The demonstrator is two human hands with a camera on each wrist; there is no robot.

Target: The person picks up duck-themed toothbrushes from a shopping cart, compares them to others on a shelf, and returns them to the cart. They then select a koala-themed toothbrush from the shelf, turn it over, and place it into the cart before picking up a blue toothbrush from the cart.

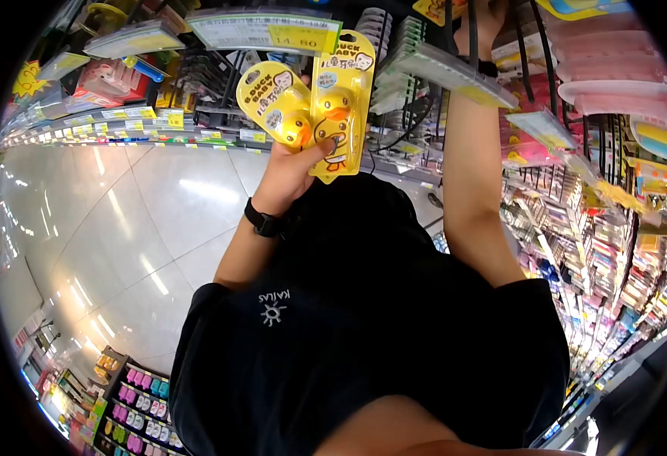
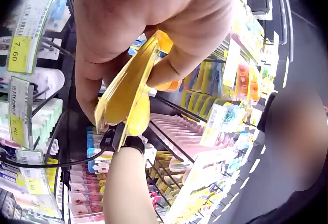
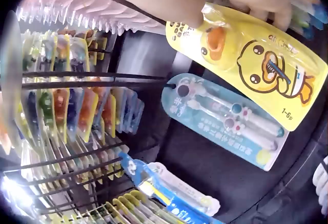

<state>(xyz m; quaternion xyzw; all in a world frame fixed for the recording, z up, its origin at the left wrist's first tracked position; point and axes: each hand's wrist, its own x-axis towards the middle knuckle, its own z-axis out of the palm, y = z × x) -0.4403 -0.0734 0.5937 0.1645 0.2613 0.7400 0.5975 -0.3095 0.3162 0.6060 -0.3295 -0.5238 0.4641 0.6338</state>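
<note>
My left hand (image 1: 292, 173) holds two yellow duck toothbrush packs, thumb across the front of the nearer pack (image 1: 339, 114). The other pack (image 1: 269, 95) fans out to the left behind it. From the left wrist view, the packs (image 2: 128, 93) appear edge-on between thumb and fingers. Up among the shelf hooks, my right hand (image 1: 484, 30) grips another yellow duck toothbrush pack (image 3: 256, 65) by its upper edge, its printed front facing the camera. Behind that pack hangs a light blue pack of two toothbrushes (image 3: 225, 119) on a black hook.
Black display hooks (image 3: 92, 78) jut out with several hanging packs around the right hand. Price tags (image 1: 265, 32) line the hook ends above the left hand. Pink packs (image 1: 615, 72) hang at the right. A tiled floor (image 1: 181, 190) spreads at the left.
</note>
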